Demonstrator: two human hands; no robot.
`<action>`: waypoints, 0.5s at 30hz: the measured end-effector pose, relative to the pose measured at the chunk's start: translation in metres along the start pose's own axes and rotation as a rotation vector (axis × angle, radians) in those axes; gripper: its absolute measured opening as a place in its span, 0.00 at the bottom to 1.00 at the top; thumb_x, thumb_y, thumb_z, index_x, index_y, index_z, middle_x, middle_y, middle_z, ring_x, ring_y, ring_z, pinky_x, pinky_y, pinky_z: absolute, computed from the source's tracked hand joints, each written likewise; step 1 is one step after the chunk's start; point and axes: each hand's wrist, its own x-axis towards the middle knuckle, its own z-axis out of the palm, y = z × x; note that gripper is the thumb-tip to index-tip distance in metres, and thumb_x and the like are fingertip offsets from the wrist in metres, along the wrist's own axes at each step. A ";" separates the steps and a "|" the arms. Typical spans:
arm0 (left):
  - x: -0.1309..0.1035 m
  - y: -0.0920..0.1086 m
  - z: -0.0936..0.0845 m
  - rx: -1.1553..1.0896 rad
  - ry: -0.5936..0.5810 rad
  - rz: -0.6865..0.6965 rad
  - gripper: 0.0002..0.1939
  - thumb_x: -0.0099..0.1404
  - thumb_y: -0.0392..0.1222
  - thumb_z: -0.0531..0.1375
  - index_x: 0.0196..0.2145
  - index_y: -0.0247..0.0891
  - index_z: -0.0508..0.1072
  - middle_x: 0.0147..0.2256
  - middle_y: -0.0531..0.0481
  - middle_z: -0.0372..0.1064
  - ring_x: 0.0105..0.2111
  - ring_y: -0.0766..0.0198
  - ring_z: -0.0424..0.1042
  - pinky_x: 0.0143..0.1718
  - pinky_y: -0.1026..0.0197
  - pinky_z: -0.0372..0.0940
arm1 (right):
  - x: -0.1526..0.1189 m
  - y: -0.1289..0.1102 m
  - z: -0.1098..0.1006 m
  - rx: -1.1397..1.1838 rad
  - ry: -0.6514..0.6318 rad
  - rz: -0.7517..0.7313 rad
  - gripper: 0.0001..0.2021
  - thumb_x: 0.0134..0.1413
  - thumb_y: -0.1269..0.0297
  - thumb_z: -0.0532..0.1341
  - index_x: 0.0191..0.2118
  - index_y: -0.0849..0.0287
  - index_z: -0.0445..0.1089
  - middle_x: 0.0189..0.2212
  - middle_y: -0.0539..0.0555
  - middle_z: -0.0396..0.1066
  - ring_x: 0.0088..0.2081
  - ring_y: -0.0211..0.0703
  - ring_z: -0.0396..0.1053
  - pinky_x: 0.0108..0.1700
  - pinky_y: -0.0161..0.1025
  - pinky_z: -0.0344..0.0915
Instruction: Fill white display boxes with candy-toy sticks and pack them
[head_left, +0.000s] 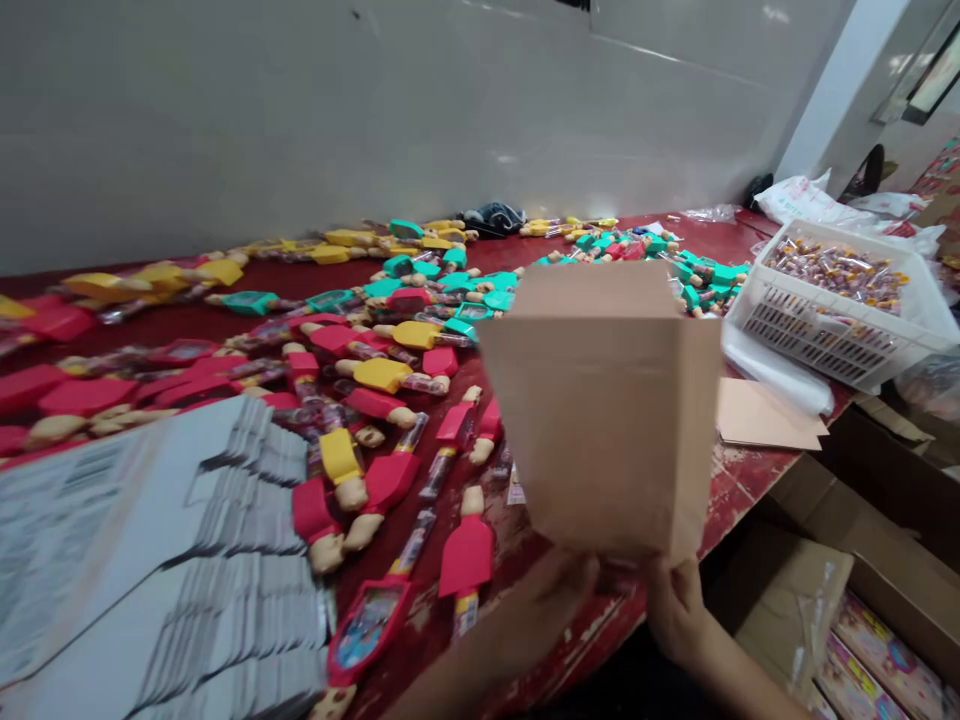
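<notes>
A plain brown cardboard box (592,430), slightly blurred, stands tilted in front of me above the red table. My left hand (551,590) grips its lower edge, thumb and fingers partly hidden at the rim. At the lower right corner, my right hand (679,605) pinches the same box. To the left of it lie many red toy pieces with candy-filled tubes, such as a red shovel-shaped one (466,555). A yellow piece (382,374) and several green ones (480,300) are spread farther back.
Stacks of folded printed card (247,600) fill the near left of the red table (600,635). At right, a white plastic basket (825,335) holds small wrapped candies. Flat brown card (769,415) lies by the edge. Below it, an open carton (885,510) contains printed boxes.
</notes>
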 end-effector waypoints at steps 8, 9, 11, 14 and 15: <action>0.013 0.004 -0.008 -0.493 0.375 0.232 0.19 0.59 0.55 0.65 0.32 0.40 0.65 0.35 0.49 0.73 0.44 0.58 0.72 0.53 0.55 0.65 | 0.013 -0.017 0.000 -0.276 -0.427 -0.074 0.24 0.64 0.47 0.50 0.59 0.49 0.65 0.61 0.54 0.60 0.66 0.52 0.47 0.68 0.55 0.42; 0.015 0.009 -0.010 -0.503 0.363 0.207 0.20 0.57 0.56 0.66 0.33 0.40 0.64 0.34 0.49 0.73 0.43 0.58 0.72 0.52 0.54 0.66 | 0.015 -0.020 0.000 -0.281 -0.440 -0.097 0.23 0.64 0.47 0.49 0.60 0.49 0.64 0.64 0.53 0.54 0.67 0.51 0.46 0.67 0.54 0.44; 0.019 0.014 -0.013 -0.490 0.326 0.147 0.26 0.52 0.59 0.68 0.38 0.40 0.64 0.36 0.48 0.73 0.41 0.58 0.73 0.49 0.55 0.67 | 0.017 -0.023 -0.003 -0.312 -0.451 -0.133 0.22 0.65 0.50 0.49 0.59 0.49 0.65 0.65 0.53 0.52 0.65 0.50 0.51 0.65 0.53 0.51; 0.024 0.013 -0.015 -0.343 0.341 0.140 0.32 0.49 0.61 0.69 0.43 0.39 0.65 0.43 0.44 0.71 0.43 0.57 0.72 0.48 0.56 0.67 | 0.009 -0.021 -0.031 -0.486 -0.411 -0.260 0.15 0.64 0.57 0.54 0.52 0.48 0.72 0.49 0.56 0.72 0.50 0.47 0.69 0.54 0.47 0.66; 0.023 0.011 -0.015 -0.268 0.377 0.168 0.31 0.50 0.60 0.69 0.44 0.39 0.65 0.45 0.43 0.70 0.44 0.56 0.72 0.49 0.56 0.67 | 0.006 -0.016 -0.049 -0.575 -0.304 -0.361 0.13 0.62 0.60 0.57 0.50 0.47 0.73 0.43 0.55 0.74 0.45 0.47 0.71 0.50 0.46 0.68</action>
